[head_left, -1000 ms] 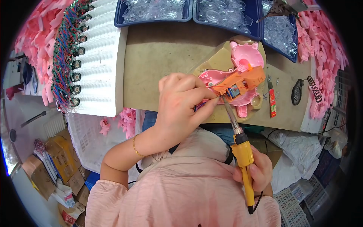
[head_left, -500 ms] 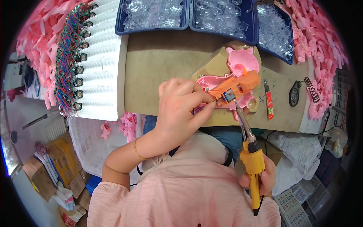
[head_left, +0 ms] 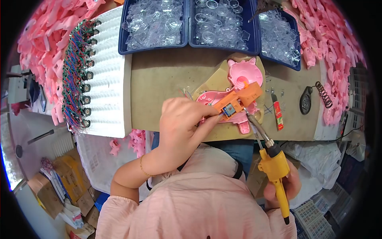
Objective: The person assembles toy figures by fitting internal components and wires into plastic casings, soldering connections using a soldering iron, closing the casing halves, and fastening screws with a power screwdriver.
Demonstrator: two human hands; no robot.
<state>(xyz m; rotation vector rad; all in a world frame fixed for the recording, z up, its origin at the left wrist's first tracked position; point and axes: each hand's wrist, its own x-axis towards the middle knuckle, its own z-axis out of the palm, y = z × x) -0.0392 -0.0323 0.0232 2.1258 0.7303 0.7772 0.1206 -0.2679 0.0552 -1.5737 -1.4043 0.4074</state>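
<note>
My left hand (head_left: 179, 125) is closed in a pinch at the near left end of an orange plastic housing (head_left: 250, 93). Thin wires run into its fingertips, which partly hide them. Inside the housing's opening sits a small blue component (head_left: 229, 109). The housing lies over a pink animal-shaped half shell (head_left: 246, 72), which rests in a tan holder (head_left: 213, 83). My right hand (head_left: 289, 184) grips a yellow soldering iron (head_left: 276, 166) with a thin feed tube alongside. Its tip points up and left, at the housing's right edge; contact I cannot tell.
Blue bins (head_left: 153, 50) of clear plastic parts line the back. A white foam tray (head_left: 115, 79) with wired round parts (head_left: 81, 75) stands left. Right of the holder lie a red-and-green-labelled blade (head_left: 277, 113) and a black tag on a coil (head_left: 305, 100). Pink parts (head_left: 336, 51) are piled right.
The soldering iron's tip has shifted from the component's near edge towards the housing's right side, and its handle has swung right. My left hand stays pinched at the housing. The whole view has shifted slightly.
</note>
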